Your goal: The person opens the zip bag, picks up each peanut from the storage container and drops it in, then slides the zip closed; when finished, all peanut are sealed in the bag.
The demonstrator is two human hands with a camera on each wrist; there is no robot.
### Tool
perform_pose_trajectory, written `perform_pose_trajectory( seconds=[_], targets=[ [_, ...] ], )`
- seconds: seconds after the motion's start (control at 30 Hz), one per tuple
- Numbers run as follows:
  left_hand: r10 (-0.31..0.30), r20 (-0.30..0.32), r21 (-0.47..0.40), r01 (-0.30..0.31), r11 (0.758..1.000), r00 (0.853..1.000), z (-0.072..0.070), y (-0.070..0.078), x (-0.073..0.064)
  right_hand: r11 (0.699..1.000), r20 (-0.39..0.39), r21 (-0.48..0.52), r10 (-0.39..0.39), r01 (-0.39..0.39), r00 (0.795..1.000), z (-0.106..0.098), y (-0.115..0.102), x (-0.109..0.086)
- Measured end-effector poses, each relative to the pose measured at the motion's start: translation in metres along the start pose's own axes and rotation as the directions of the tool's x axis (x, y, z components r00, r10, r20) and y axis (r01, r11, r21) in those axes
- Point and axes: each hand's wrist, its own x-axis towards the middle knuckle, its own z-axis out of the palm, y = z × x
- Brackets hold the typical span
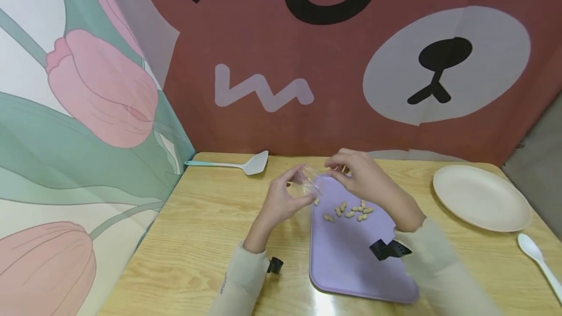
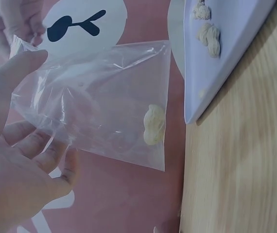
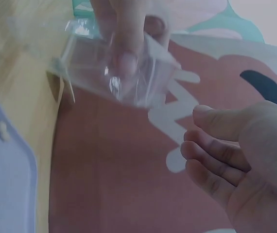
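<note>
My left hand point(image 1: 281, 200) holds a clear plastic bag point(image 2: 104, 87) near its mouth, above the far left part of a purple tray point(image 1: 347, 262). One peanut point(image 2: 154, 125) lies at the bottom of the bag in the left wrist view. Close to the bag's mouth is my right hand point(image 1: 362, 177), its fingers loosely bent. In the right wrist view nothing shows between that hand's thumb and fingers point(image 3: 211, 170), and they stand apart from the bag. Several peanuts in their shells point(image 1: 350, 214) are scattered over the tray's far half.
A spatula point(image 1: 254, 164) with a turquoise handle lies at the table's back left. On the right are a cream plate point(image 1: 483, 199) and a white spoon point(image 1: 533, 250). A printed cloth point(image 1: 263, 130) hangs behind the wooden table point(image 1: 184, 252).
</note>
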Motion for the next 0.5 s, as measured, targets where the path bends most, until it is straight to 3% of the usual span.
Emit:
perform_pose_trajectory(
  seconds=[0.13,0.5],
  targets=[
    [-0.003,-0.007,0.003,0.003,1.0,1.0,-0.001,0.0,0.0,0.999,0.001,-0.021,0.049,-0.049,0.999,-0.007,0.008,-0.01],
    [-0.018,-0.01,0.006,0.018,1.0,1.0,-0.004,-0.001,-0.001,0.995,-0.014,-0.057,0.085,-0.086,0.996,-0.014,0.029,-0.033]
  ],
)
